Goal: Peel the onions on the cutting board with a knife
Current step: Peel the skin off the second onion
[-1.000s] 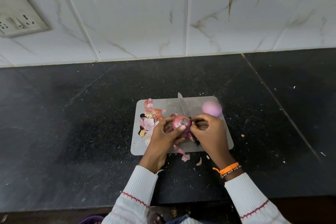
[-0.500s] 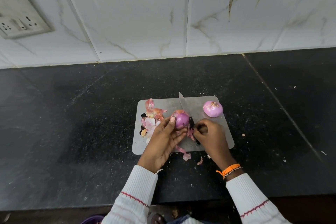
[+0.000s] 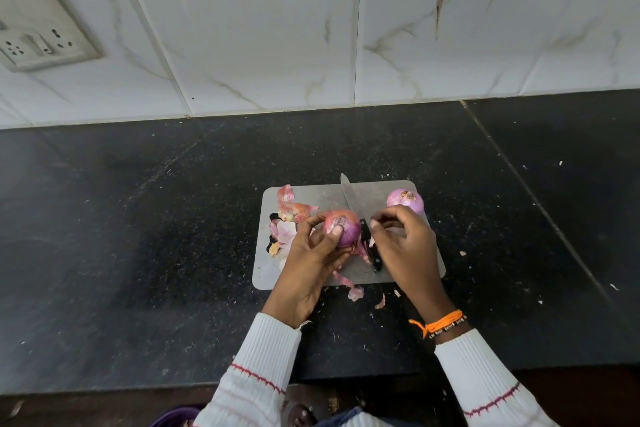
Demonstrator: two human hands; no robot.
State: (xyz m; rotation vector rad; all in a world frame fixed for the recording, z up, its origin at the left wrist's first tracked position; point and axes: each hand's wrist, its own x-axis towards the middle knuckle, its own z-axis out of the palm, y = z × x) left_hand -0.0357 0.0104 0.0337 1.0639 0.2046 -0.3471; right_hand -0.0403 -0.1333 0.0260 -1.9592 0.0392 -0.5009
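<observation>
A grey cutting board (image 3: 313,195) lies on the black counter. My left hand (image 3: 311,258) grips a partly peeled red onion (image 3: 343,226) just above the board, thumb across its front. My right hand (image 3: 406,246) hovers to the right of that onion, fingers curled, thumb and fingertips pinching a small shred of pink peel (image 3: 372,241). The knife (image 3: 350,199) lies flat on the board between my hands, its blade pointing away and its black handle partly under my right hand. A second, peeled onion (image 3: 405,201) sits at the board's far right corner.
Loose onion peels (image 3: 288,218) are heaped on the board's left side, and a few scraps (image 3: 355,293) lie on the counter (image 3: 156,236) in front of it. A tiled wall with a socket plate (image 3: 34,42) rises behind. The counter's front edge is close to my body.
My right hand has pulled away from the held onion to the right. My left hand has turned the onion a little. The knife and the second onion have not moved.
</observation>
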